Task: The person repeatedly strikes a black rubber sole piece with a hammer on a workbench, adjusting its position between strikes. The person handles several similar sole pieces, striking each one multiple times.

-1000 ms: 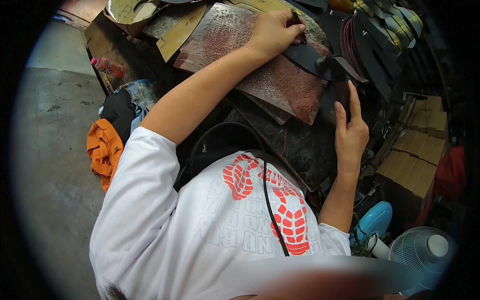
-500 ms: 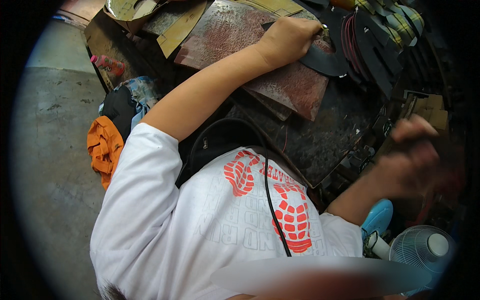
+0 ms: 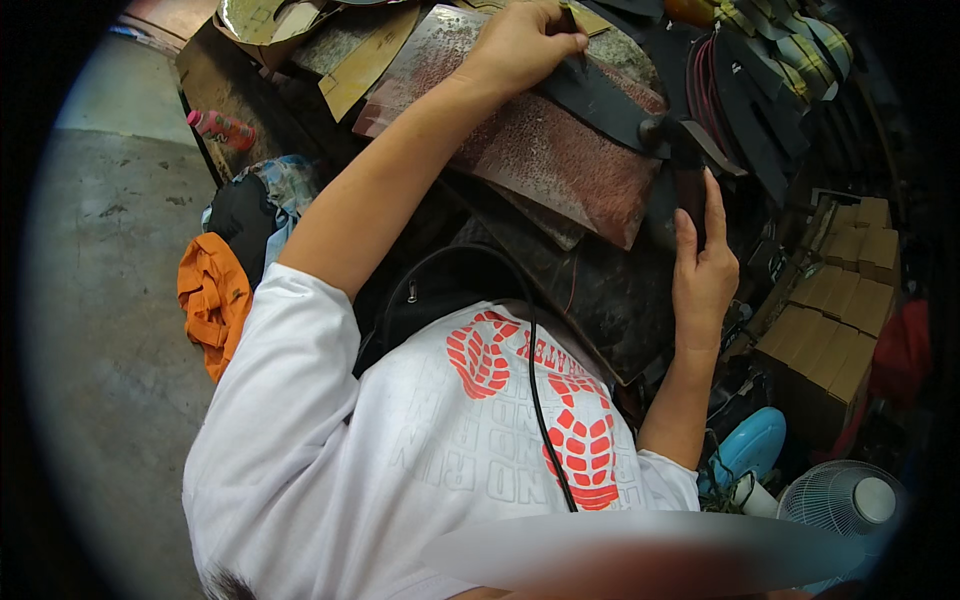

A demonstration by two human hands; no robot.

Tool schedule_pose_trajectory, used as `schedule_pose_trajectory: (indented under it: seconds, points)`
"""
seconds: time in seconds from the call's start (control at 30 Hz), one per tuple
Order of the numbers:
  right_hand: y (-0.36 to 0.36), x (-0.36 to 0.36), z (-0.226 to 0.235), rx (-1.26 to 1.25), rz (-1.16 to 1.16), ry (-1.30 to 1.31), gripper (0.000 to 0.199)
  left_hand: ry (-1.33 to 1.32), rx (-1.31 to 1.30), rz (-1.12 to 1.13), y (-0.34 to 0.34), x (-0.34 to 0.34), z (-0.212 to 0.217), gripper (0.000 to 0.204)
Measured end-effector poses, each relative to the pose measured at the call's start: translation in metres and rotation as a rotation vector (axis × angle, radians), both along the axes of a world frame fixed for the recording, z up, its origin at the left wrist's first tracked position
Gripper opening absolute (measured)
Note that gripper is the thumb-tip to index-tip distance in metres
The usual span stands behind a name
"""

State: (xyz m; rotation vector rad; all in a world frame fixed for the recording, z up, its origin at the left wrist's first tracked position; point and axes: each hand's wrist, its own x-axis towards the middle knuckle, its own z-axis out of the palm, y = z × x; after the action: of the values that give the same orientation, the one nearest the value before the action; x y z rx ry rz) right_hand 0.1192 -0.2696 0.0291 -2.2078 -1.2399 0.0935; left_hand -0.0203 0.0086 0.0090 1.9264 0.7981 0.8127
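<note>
My left hand (image 3: pixel 520 42) reaches far forward and grips the near end of a flat black cut-out piece (image 3: pixel 600 100). That piece lies on a rusty reddish-brown sheet (image 3: pixel 540 160) on the cluttered workbench. A dark bench tool (image 3: pixel 675 140) sits at the black piece's right end. Its dark handle (image 3: pixel 690 200) runs down toward me. My right hand (image 3: pixel 705 275) is closed on this handle, with the index finger stretched up along it. A white shirt with red prints fills the lower middle of the view.
Stacked dark sole-shaped pieces (image 3: pixel 740 100) lie at the top right. Cardboard boxes (image 3: pixel 840 300) stand at the right, with a white fan (image 3: pixel 845 500) and a blue fan (image 3: pixel 750 445) below them. An orange cloth (image 3: pixel 210 300) and a pink bottle (image 3: pixel 222 128) lie at the left beside the concrete floor (image 3: pixel 110 300).
My right hand swung down and away to the right half a second ago, and is now back on the dark handle. My left hand stayed on the black piece.
</note>
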Motion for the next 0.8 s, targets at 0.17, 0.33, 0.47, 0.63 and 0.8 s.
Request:
schedule_pose_trajectory:
  seconds: [0.17,0.33,0.47,0.63,0.8]
  points:
    - [0.000,0.006,0.000,0.065,0.046,0.107,0.052,-0.232,-0.175,-0.242,0.002,0.007,0.000,0.012]
    - [0.014,0.005,0.014,0.083,0.080,0.047,0.051,0.127,0.078,-0.095,0.027,0.002,0.022,0.013]
    - [0.028,0.003,0.015,-0.080,0.048,0.023,0.051,0.169,0.441,0.155,0.025,-0.001,0.032,0.017]
    - [0.029,0.004,0.000,0.072,0.102,-0.125,0.053,-0.194,0.057,0.011,0.002,0.006,0.015,0.014]
    - [0.028,0.005,-0.002,0.072,0.104,-0.153,0.053,-0.238,-0.055,-0.009,0.001,0.012,-0.013,0.019]
